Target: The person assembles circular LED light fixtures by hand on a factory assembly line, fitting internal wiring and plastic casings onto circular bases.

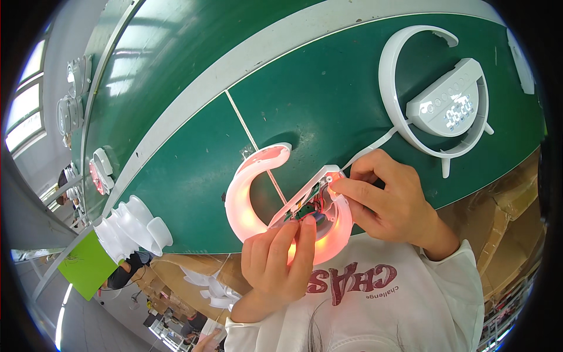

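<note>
A C-shaped clock lamp point(239, 202) glows pinkish orange near the table's front edge. Its half-round housing is open toward me, showing a green circuit board point(302, 211) and red and dark wires. My left hand point(275, 258) is closed on the lamp's near side, fingertips and thumb at the housing's lower edge by the wires. At the housing's upper right corner, my right hand point(387, 196) is closed on the lamp, a fingertip reaching inside; any small part under it is hidden. From behind this corner a white strip or cable point(372, 146) runs up right.
A white ring-shaped clock lamp point(387, 76) with a lit display lies at the right. Stacked white curved shells point(134, 229) sit at the left end of the green table point(328, 82). Cardboard point(510, 217) lies below the right edge. Other people are partly visible at lower left.
</note>
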`<state>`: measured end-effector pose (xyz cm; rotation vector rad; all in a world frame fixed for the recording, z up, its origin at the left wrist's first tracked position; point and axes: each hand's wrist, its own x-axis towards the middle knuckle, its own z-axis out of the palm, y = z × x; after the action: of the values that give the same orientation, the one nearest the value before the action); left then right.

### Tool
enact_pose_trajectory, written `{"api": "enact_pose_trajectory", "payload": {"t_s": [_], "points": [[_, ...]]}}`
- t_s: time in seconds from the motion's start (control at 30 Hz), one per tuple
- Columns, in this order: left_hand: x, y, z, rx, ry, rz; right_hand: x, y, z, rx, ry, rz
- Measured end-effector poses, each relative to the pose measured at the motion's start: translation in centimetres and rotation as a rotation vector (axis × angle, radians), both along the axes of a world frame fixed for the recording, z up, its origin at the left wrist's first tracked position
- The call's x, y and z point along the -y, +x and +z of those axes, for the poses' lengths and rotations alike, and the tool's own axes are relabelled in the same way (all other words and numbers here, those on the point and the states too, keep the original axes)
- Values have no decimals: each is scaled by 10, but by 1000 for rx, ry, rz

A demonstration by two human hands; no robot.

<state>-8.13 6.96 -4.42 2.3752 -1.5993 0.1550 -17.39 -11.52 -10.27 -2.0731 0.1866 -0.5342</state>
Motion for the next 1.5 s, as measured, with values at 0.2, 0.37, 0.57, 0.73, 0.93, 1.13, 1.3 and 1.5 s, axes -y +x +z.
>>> {"api": "enact_pose_trajectory", "payload": {"t_s": [0.2, 0.37, 0.57, 0.73, 0.93, 1.13, 1.3, 1.5], "points": [[2, -4, 12, 16, 171, 56, 1, 0, 1, -3, 1, 0], [4, 4, 16, -330, 237, 78, 0, 0, 0, -2, -2, -3], [4, 8, 5, -445, 161, 118, 0, 1, 3, -24, -13, -5], [5, 6, 5, -350, 105, 120, 0, 1, 1, -1, 1, -8], [-9, 9, 16, -559, -125, 346, -2, 1, 0, 14, -16, -18], [17, 23, 22, -549, 51, 238, 0, 1, 0, 1, -6, -16], [21, 32, 12, -553, 118, 229, -1, 2, -1, 6, -9, -22], [29, 37, 6, -492, 153, 95, 0, 0, 3, 19, -41, -46]]}}
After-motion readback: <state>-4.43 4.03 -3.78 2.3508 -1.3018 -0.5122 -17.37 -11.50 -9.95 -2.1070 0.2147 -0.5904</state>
